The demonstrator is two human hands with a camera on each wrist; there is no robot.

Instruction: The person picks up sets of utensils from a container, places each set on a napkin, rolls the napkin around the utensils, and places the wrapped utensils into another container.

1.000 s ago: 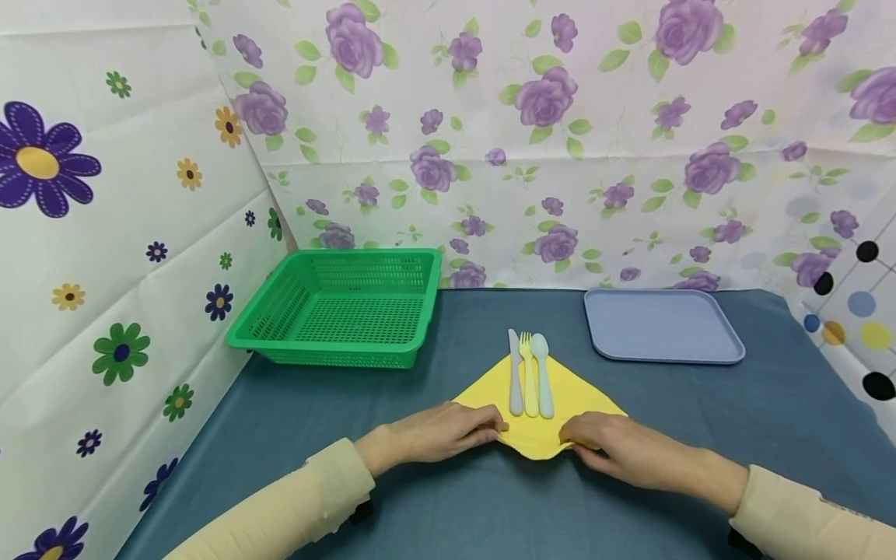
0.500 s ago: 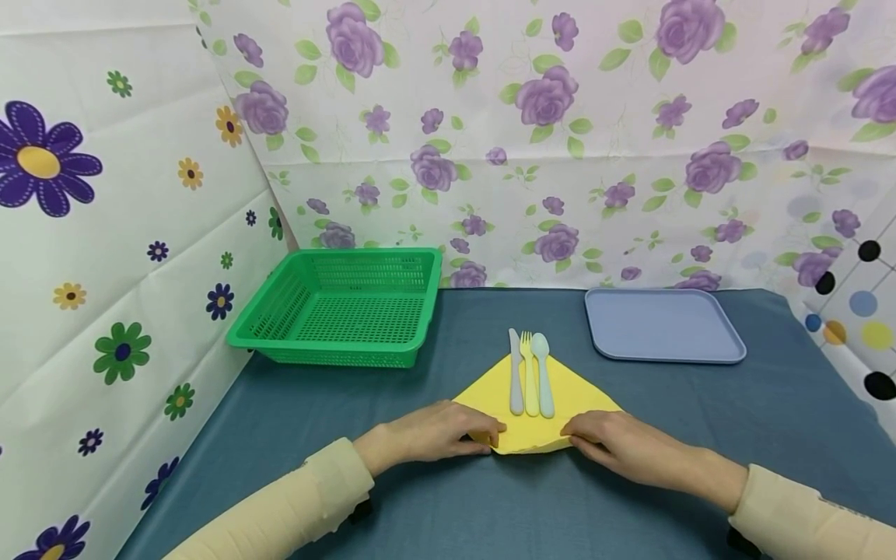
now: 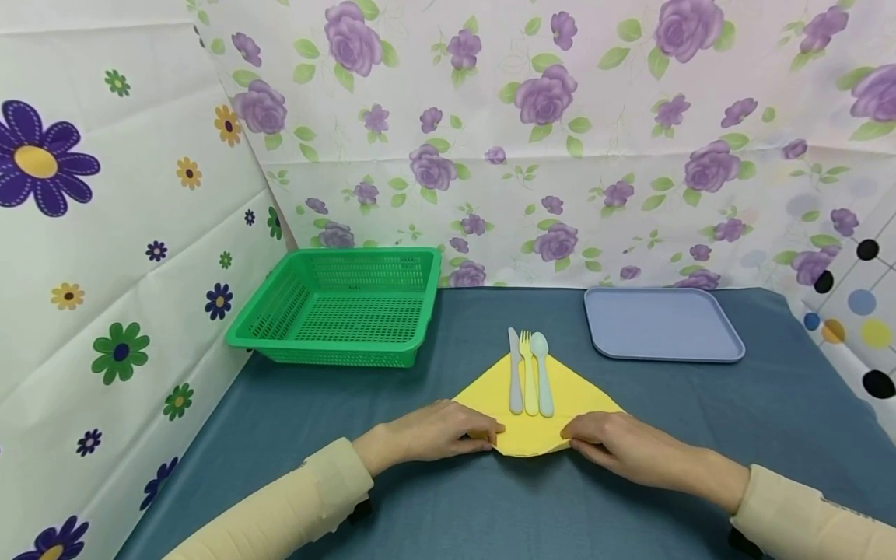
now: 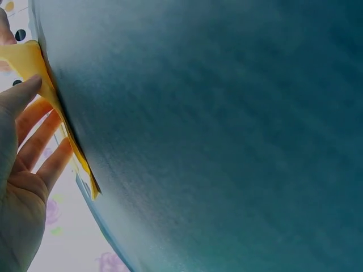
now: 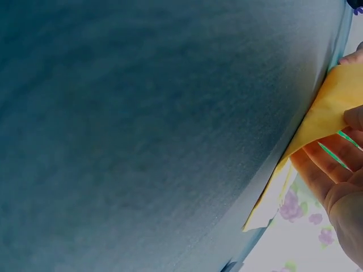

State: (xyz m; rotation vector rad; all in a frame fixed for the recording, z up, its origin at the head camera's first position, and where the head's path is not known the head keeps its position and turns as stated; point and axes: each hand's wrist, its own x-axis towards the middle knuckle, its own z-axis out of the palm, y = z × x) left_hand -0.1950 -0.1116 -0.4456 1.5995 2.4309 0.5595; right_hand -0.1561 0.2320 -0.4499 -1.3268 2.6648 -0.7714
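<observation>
A yellow napkin [image 3: 574, 392] lies spread on the table with its far corner pointing away from me. Side by side on its middle rest a greyish knife [image 3: 516, 381], a pale yellow fork [image 3: 530, 381] and a pale mint spoon [image 3: 544, 381], handles toward me and heads past the far corner. My left hand [image 3: 442, 432] pinches the near edge on the left, thumb in front and fingers behind in the left wrist view. On the right, my right hand [image 3: 626, 443] pinches the same edge; its thumb overlaps the yellow cloth [image 5: 334, 99] in the right wrist view. The near edge sags between the hands.
A green plastic basket [image 3: 329, 354] stands at the back left of the blue-covered table [image 3: 420, 513]. At the back right lies a flat lavender tray [image 3: 665, 327]. Flowered sheets [image 3: 476, 194] hang behind the table and along its left side.
The napkin's near edge has drawn in from a point with turned-up sides to a flatter, gently curved line. Both hands shifted their grip slightly; the cutlery stays in place.
</observation>
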